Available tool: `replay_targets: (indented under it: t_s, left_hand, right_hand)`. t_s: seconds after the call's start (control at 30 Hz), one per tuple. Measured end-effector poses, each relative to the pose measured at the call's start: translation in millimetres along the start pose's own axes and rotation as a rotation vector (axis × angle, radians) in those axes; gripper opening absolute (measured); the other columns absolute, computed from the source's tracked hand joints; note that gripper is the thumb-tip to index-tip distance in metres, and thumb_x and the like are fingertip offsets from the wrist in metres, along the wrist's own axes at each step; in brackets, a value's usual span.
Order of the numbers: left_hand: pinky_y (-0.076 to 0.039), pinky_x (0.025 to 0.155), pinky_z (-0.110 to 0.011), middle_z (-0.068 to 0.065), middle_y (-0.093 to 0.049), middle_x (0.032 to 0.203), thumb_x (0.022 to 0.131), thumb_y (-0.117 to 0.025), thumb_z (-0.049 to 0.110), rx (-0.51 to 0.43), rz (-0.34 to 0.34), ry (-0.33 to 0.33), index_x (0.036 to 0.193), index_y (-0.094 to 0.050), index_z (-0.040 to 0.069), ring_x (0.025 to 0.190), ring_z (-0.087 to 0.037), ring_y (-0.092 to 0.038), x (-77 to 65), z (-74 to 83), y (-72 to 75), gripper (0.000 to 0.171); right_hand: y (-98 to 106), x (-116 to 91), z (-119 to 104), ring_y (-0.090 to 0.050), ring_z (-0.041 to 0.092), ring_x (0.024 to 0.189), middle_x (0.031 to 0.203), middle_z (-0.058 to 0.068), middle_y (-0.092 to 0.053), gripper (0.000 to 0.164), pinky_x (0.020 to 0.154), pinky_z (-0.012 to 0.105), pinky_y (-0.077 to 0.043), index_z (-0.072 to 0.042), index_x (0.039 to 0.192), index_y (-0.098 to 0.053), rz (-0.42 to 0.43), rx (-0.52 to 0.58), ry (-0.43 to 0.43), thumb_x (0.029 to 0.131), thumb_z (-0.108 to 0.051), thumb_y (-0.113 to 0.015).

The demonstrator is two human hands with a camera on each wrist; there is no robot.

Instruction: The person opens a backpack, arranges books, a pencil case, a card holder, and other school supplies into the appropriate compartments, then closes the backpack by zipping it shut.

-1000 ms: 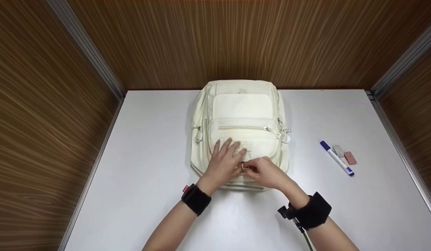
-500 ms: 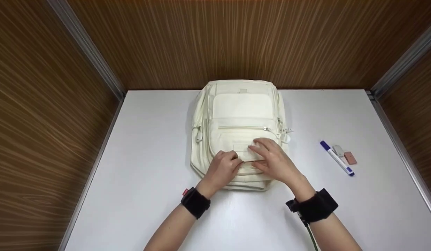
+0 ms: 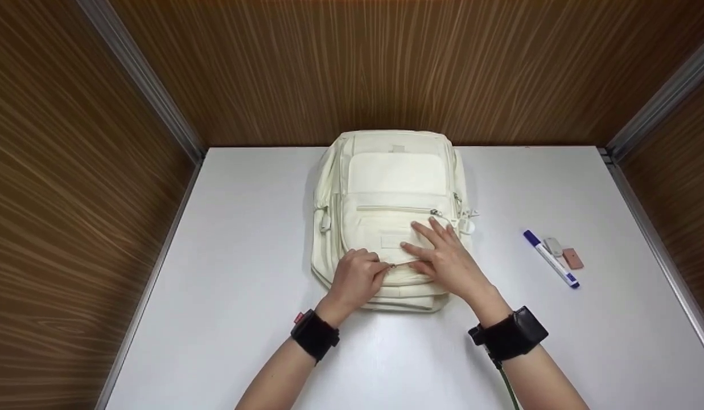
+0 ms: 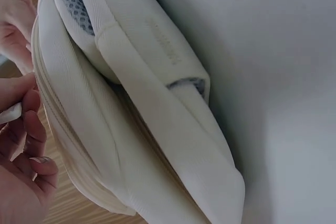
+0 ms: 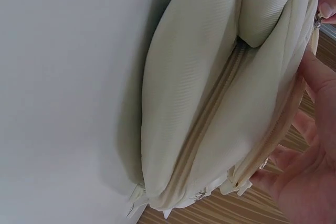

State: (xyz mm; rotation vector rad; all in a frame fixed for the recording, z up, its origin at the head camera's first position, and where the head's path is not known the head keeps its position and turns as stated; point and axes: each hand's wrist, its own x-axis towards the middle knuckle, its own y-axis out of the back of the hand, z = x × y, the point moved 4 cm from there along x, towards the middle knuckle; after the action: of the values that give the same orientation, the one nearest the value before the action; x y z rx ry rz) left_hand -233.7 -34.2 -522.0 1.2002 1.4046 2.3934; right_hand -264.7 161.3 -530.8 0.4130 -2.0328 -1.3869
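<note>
A cream backpack (image 3: 397,176) lies front side up on the white table. My left hand (image 3: 356,278) is at its lower front pocket, fingers curled, pinching a zipper pull; the pull's pale tab (image 4: 11,113) shows between thumb and finger in the left wrist view. The metal zipper slider (image 5: 317,21) appears beside those fingertips in the right wrist view. My right hand (image 3: 451,261) rests with spread fingers on the front panel, right of a small stitched label (image 3: 392,242). Its thumb lies along the pocket's zipper (image 3: 406,264).
Right of the backpack lie a white marker with blue ends (image 3: 551,259), a small grey block (image 3: 552,246) and a pink block (image 3: 572,258). White charms (image 3: 468,222) hang at the bag's right side. Wood-patterned panels (image 3: 363,74) surround the table (image 3: 243,228).
My left hand, earlier spread flat on the panel, now pinches the zipper pull. My right hand let go near the zipper, moved right and spread its fingers on the bag.
</note>
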Motion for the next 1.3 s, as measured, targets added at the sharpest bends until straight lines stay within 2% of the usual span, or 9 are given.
replay_targets:
  t_s: [0.23, 0.4, 0.53, 0.7, 0.87, 1.1, 1.3]
  left_hand:
    - [-0.049, 0.064, -0.031, 0.003, -0.068, 0.073, 0.084, -0.076, 0.014, -0.012, -0.017, 0.031, 0.083, -0.080, 0.013, 0.066, -0.016, -0.062, -2.7, -6.8, 6.4, 0.005]
    - [-0.050, 0.063, -0.032, 0.003, -0.066, 0.069, 0.082, -0.077, 0.009, -0.083, 0.025, 0.065, 0.081, -0.080, 0.011, 0.063, -0.015, -0.062, -6.3, -13.7, 13.2, 0.004]
    - [-0.050, 0.060, -0.030, 0.003, -0.065, 0.068, 0.081, -0.079, 0.008, -0.136, 0.049, 0.111, 0.082, -0.080, 0.010, 0.060, -0.013, -0.062, -10.3, -21.3, 18.6, 0.002]
    - [-0.049, 0.054, -0.027, 0.003, -0.064, 0.068, 0.083, -0.079, 0.012, -0.140, 0.048, 0.152, 0.083, -0.080, 0.008, 0.058, -0.011, -0.060, -15.0, -29.7, 26.2, 0.004]
    - [-0.049, 0.054, -0.027, 0.002, -0.066, 0.072, 0.082, -0.080, 0.013, -0.145, 0.060, 0.179, 0.085, -0.080, 0.008, 0.061, -0.011, -0.062, -18.2, -39.8, 33.4, 0.006]
    - [-0.046, 0.050, -0.028, 0.003, -0.062, 0.067, 0.079, -0.082, 0.012, -0.117, 0.067, 0.230, 0.086, -0.080, 0.009, 0.055, -0.010, -0.056, -25.1, -54.3, 41.2, 0.008]
    - [-0.046, 0.050, -0.029, 0.003, -0.064, 0.068, 0.083, -0.079, 0.013, -0.072, 0.073, 0.255, 0.081, -0.080, 0.008, 0.056, -0.010, -0.058, -27.3, -64.6, 44.3, 0.005]
  right_hand:
    - [0, -1, 0, -0.026, 0.046, 0.140, 0.151, 0.014, -0.041, 0.029, 0.109, 0.064, -0.022, -0.021, 0.121, -0.072, -0.006, 0.022, 0.033, 0.092, -0.023, -0.071]
    - [4, -1, 5, -0.022, 0.045, 0.142, 0.152, 0.016, -0.038, 0.025, 0.111, 0.063, -0.015, -0.015, 0.117, -0.074, -0.057, 0.183, 0.018, 0.092, -0.018, -0.070]
    - [8, 0, 9, -0.022, 0.045, 0.142, 0.149, 0.018, -0.041, 0.020, 0.111, 0.064, -0.013, -0.011, 0.109, -0.077, -0.075, 0.278, 0.013, 0.090, -0.013, -0.072]
    - [9, 0, 12, -0.022, 0.043, 0.142, 0.147, 0.016, -0.043, 0.016, 0.112, 0.063, -0.011, -0.007, 0.105, -0.077, -0.093, 0.363, -0.038, 0.090, -0.012, -0.071]
    - [12, 2, 15, -0.020, 0.039, 0.144, 0.147, 0.013, -0.044, 0.018, 0.114, 0.060, -0.007, -0.007, 0.104, -0.077, -0.118, 0.443, -0.109, 0.092, -0.017, -0.070]
    - [13, 3, 16, -0.017, 0.039, 0.145, 0.147, 0.013, -0.043, 0.021, 0.114, 0.060, -0.005, -0.007, 0.105, -0.077, -0.148, 0.474, -0.128, 0.092, -0.021, -0.069]
    - [13, 3, 16, -0.016, 0.040, 0.145, 0.147, 0.013, -0.043, 0.021, 0.113, 0.060, -0.005, -0.006, 0.105, -0.077, -0.157, 0.487, -0.137, 0.092, -0.022, -0.069]
